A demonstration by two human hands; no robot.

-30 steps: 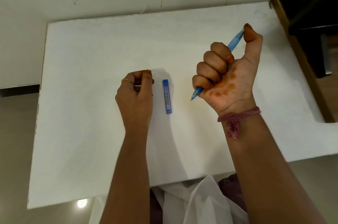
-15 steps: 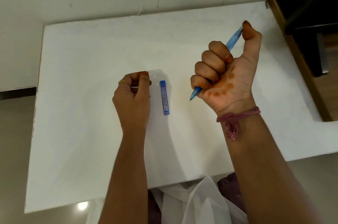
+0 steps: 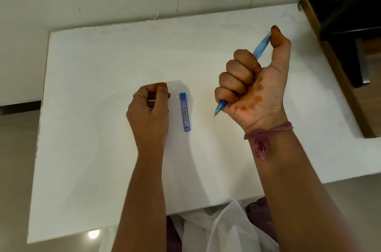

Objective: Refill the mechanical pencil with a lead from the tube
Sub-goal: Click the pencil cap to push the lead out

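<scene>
A white table (image 3: pixel 103 148) stood against a pale wall. The right hand (image 3: pixel 253 89) was clamped around the light, rigid pencil (image 3: pixel 261 47). The left hand (image 3: pixel 149 111) was curled closed, contents indeterminate. The tube (image 3: pixel 185 111) lay between them; judged slippery, best pinched mid-length.

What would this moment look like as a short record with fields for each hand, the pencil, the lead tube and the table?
right hand: closed fist around the pencil, raised above the table, thumb on the top end
mechanical pencil: blue, tilted, tip pointing down and left, a bit of lead showing at the tip
left hand: resting on the table, fingers curled, gold ring; anything pinched is too small to tell
lead tube: blue, lying flat between the hands, untouched
table: white
</scene>
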